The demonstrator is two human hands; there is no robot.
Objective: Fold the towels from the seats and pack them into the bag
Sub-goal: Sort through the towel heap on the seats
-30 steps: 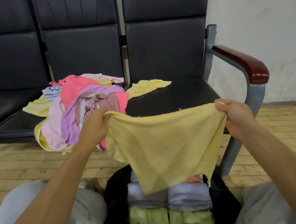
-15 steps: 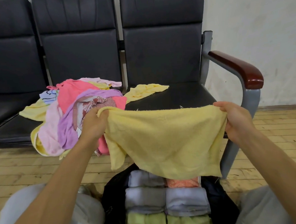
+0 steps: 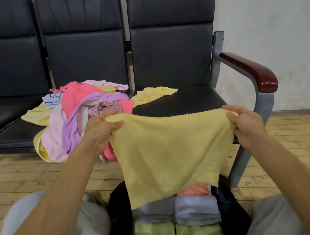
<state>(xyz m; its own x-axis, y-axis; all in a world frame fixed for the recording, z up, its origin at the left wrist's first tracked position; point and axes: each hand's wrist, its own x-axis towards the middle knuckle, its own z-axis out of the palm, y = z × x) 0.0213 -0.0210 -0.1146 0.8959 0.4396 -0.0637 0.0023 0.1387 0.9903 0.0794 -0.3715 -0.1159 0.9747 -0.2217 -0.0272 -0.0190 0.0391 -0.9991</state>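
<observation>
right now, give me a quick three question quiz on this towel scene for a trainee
1. True or false: the left hand and the right hand both grip the yellow towel, spread between them.
2. The folded towels at the near end of the bag are: A pale green, B pink, C black?
3. Fill in: the unfolded pile lies on a ___.
Key: 1 true; 2 A; 3 seat.

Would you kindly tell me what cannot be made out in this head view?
Head view:
Bag: near end cut off by the bottom edge, far end hidden behind the held towel.
Folded towels: back row mostly behind the held towel.
Pile: lower towels buried; left hand covers its front.
</observation>
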